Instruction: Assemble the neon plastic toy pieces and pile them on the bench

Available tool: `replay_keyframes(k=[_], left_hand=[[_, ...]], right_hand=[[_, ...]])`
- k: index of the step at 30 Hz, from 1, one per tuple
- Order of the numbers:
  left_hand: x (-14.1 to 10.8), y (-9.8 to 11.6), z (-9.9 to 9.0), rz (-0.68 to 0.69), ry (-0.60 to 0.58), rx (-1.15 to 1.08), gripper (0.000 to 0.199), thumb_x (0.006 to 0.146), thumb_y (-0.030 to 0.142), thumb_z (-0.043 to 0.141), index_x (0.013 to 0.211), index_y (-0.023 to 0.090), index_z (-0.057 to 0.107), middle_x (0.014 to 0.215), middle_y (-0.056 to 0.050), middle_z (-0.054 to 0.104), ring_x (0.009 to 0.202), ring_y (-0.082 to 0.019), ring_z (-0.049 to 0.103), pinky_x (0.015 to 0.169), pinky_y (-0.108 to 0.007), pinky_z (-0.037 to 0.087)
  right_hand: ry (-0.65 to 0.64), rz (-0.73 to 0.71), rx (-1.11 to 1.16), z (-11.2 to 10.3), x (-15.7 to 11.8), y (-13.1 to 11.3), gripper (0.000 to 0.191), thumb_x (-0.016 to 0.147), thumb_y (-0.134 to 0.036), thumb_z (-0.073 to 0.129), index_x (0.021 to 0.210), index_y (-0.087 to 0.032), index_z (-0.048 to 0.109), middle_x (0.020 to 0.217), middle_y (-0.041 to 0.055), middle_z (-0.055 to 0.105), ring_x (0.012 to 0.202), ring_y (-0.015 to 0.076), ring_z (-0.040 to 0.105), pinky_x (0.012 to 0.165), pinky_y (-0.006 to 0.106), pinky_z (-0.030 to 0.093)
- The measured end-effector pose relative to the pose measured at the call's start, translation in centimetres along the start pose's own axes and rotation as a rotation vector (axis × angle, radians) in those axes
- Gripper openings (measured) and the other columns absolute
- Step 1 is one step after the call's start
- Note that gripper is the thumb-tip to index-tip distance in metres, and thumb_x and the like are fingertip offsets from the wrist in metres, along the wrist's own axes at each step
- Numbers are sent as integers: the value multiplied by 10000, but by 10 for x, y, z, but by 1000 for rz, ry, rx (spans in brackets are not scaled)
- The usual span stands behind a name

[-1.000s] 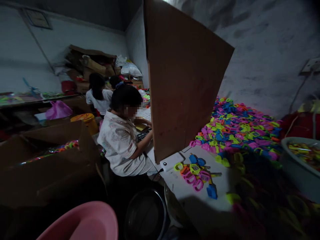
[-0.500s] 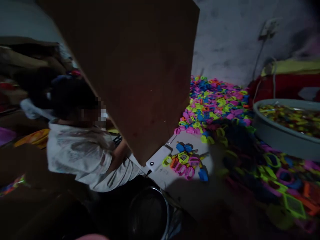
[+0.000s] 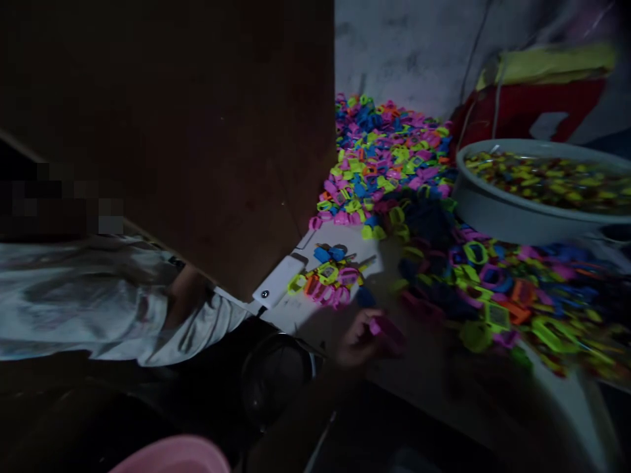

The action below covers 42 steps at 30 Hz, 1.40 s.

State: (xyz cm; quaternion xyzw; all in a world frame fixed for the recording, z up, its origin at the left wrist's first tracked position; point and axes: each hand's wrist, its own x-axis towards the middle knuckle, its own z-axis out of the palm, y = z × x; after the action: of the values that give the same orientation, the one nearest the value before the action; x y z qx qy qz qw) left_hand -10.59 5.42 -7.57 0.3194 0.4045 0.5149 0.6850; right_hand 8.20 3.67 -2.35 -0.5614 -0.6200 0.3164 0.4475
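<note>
My left hand reaches in from the bottom over the pale tabletop, its fingers closed on a pink watch-shaped plastic piece. Just beyond it lies a small group of pink, orange, yellow-green and blue watch pieces. To the right, a dark, blurred shape that may be my right hand is near the front of a colourful heap; its fingers cannot be made out. Another large heap of similar pieces rests against the wall.
A big brown board leans at the left, with a white device at its foot. Behind it sits a person in a pale shirt. A grey basin of small yellow and red pieces stands right. A pink rim shows at the bottom.
My left hand has come into view with the pink piece in it. The view has shifted, so the board, heaps and basin appear farther left and higher.
</note>
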Motion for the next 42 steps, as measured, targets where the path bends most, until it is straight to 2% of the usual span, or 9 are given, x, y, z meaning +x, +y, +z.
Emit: replay_keyframes(k=[3, 8, 13, 17, 22, 28, 33, 38, 42], left_hand=[[-10, 25, 5, 102, -38, 133, 552, 716, 477, 752, 1158, 222, 542, 1021, -57, 645, 922, -194, 623, 820, -301, 487], [-27, 52, 20, 166, -17, 427, 563, 760, 322, 727, 1274, 232, 516, 1367, -90, 521, 1252, -237, 489, 1038, -327, 390], [-32, 59, 30, 148, 55, 578, 416, 688, 256, 778, 1067, 177, 625, 1068, -73, 663, 1026, -220, 609, 905, -297, 470], [-33, 60, 33, 246, 31, 593, 399, 705, 183, 737, 1092, 189, 641, 1129, -61, 659, 1066, -197, 606, 932, -268, 461], [-35, 62, 33, 271, 1, 658, 377, 697, 197, 741, 1064, 171, 656, 1044, -79, 677, 980, -203, 639, 867, -272, 495], [-37, 64, 32, 304, -27, 757, 376, 672, 221, 777, 1032, 184, 675, 1035, -77, 685, 946, -205, 655, 842, -276, 507], [-39, 60, 32, 240, -35, 696, 394, 706, 214, 746, 1088, 170, 663, 1101, -93, 706, 1006, -214, 661, 886, -292, 508], [-42, 60, 34, 179, 0, 654, 395, 692, 264, 774, 1064, 171, 677, 1084, -74, 712, 976, -203, 659, 848, -268, 504], [-39, 58, 34, 8, -30, 585, 305, 677, 297, 788, 921, 140, 692, 859, -24, 710, 777, -150, 630, 691, -217, 473]], right_hand=[[-88, -28, -4, 4, 6, 5, 239, 860, -446, 621, 981, -241, 633, 894, 58, 683, 762, 206, 665, 587, 316, 570], [-247, -252, -95, 6, 16, -10, 131, 904, -313, 554, 986, -254, 637, 886, 17, 714, 755, 159, 684, 622, 238, 555], [-94, -328, -165, 0, 14, -18, 112, 903, -272, 549, 991, -230, 604, 904, 33, 702, 769, 159, 665, 608, 238, 529], [-30, -287, -141, 0, 8, -17, 98, 907, -282, 549, 970, -214, 577, 857, 35, 680, 713, 154, 635, 593, 252, 510], [-104, -300, -127, -3, 5, -13, 109, 915, -286, 532, 981, -211, 574, 906, 49, 684, 765, 166, 648, 621, 264, 510], [-127, -286, -161, -8, 3, -13, 121, 928, -281, 493, 984, -224, 583, 839, 27, 680, 696, 157, 647, 587, 253, 508], [-131, -310, -213, -8, -2, -13, 136, 944, -288, 465, 1007, -238, 574, 871, 30, 687, 748, 166, 660, 607, 255, 510], [-172, -462, -386, -9, -1, -19, 162, 971, -217, 385, 1012, -229, 541, 879, 36, 666, 781, 166, 627, 640, 265, 459], [-264, -523, -598, -13, -2, -22, 149, 966, -231, 397, 978, -205, 543, 851, 52, 639, 724, 179, 585, 607, 287, 385]])
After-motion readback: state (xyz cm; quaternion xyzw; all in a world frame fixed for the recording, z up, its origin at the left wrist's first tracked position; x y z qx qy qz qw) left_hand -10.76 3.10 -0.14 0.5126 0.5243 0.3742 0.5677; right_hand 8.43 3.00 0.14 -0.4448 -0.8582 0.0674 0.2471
